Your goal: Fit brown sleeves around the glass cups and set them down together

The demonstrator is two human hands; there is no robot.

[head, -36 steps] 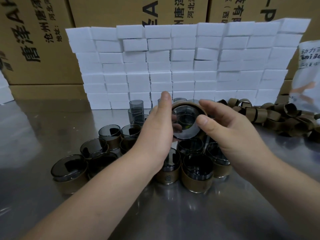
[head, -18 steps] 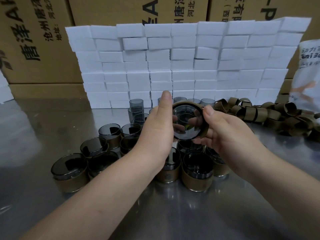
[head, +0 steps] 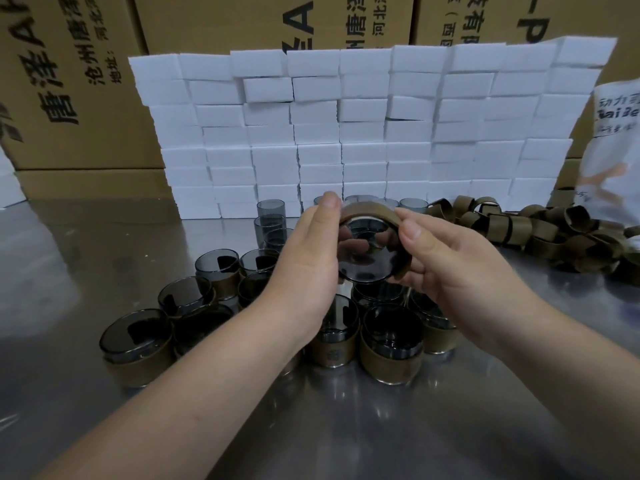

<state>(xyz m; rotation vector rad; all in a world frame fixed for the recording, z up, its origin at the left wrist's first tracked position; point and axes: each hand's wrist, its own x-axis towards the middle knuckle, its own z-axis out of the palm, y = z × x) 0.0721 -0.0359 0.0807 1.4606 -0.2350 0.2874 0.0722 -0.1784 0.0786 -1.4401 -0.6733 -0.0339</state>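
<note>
A smoky grey glass cup (head: pixel 367 258) is held in the air at the centre, its mouth turned toward me. A brown sleeve (head: pixel 369 211) wraps its upper part. My left hand (head: pixel 306 258) grips the cup's left side, thumb up at the rim. My right hand (head: pixel 446 265) pinches the sleeve and cup from the right. Below my hands stand several sleeved cups (head: pixel 391 344) in a cluster on the steel table (head: pixel 346 427). Bare grey cups (head: pixel 270 211) stand behind, near the white blocks.
A heap of loose brown sleeves (head: pixel 540 230) lies at the right. A wall of stacked white foam blocks (head: pixel 363 133) runs across the back, with cardboard boxes (head: pixel 69 81) behind. A white printed bag (head: pixel 613 150) stands at the far right.
The sleeve has slid further round the held cup. My right hand shifted its grip from the cup's rim to the sleeve's side, and the cup tilted slightly downward.
</note>
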